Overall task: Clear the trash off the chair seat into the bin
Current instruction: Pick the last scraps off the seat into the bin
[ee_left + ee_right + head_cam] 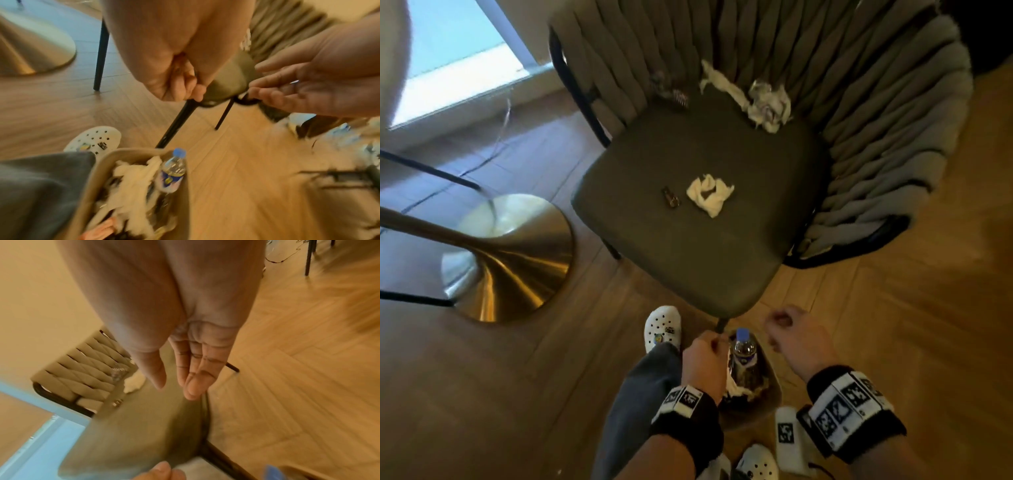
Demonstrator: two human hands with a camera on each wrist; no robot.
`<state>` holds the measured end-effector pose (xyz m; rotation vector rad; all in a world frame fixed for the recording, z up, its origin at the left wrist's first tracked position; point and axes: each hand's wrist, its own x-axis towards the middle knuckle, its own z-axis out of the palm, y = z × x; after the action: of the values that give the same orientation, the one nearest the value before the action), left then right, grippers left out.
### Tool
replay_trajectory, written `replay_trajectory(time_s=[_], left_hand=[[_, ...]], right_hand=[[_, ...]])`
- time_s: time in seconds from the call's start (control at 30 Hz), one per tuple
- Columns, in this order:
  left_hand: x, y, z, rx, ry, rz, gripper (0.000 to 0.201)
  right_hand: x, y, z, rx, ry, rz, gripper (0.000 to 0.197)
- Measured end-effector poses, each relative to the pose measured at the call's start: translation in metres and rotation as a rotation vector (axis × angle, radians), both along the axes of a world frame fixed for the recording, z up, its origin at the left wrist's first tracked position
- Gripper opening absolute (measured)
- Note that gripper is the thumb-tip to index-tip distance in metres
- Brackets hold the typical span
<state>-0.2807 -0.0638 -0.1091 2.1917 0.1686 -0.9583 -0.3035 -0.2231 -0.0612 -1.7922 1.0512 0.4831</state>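
The dark chair seat [688, 246] carries a crumpled white tissue [710, 193] near its middle, with a small dark object [670, 198] beside it. At the back lie a crumpled paper wad [768, 102], a white tissue strip [717, 80] and a small wrapper [671, 90]. Below the seat's front corner stands the beige bin [774, 387], [98, 175], holding tissues and a plastic bottle [743, 347], [172, 170]. My left hand [703, 353], [180, 84] hovers over the bin with its fingers curled in, and nothing shows in them. My right hand [786, 330], [185, 374] hangs empty and relaxed by the seat corner.
A gold round table base [506, 253] stands on the wooden floor left of the chair. My white clogs [662, 330] and grey trouser leg [640, 394] are beside the bin. The woven backrest [876, 113] wraps the seat's back and right side. A thin cable [500, 137] lies by the window.
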Motion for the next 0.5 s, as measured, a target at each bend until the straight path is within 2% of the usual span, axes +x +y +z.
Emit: replay_trajectory(time_s=[0.1,0.2,0.3,0.37,0.4,0.43,0.5], left_hand=[[0.050,-0.011,0.035,-0.107,-0.116,0.063,0.021],[0.133,-0.019,0.055,-0.086,-0.392,-0.017,0.015],[0.225,-0.020,0.043,0.034,-0.472,-0.122,0.043],[0.272,-0.019,0.032,0.175,-0.437,-0.354,0.053],[0.289,-0.018,0.025,0.253,-0.416,-0.517,0.053],[0.301,-0.017,0.019,0.296,-0.412,-0.673,0.050],[0.319,-0.017,0.004,0.264,-0.430,-0.901,0.041]], right_hand=[[0.071,-0.007,0.023,-0.035,-0.169,-0.022,0.017],[0.157,-0.012,0.017,-0.166,-0.223,0.147,0.042],[0.228,-0.013,0.002,-0.266,-0.180,0.472,0.069],[0.253,-0.014,-0.011,-0.338,-0.136,0.723,0.071],[0.260,-0.015,-0.018,-0.380,-0.115,0.815,0.064],[0.263,-0.016,-0.024,-0.417,-0.109,0.857,0.053],[0.263,-0.023,-0.031,-0.444,-0.124,0.797,0.035]])
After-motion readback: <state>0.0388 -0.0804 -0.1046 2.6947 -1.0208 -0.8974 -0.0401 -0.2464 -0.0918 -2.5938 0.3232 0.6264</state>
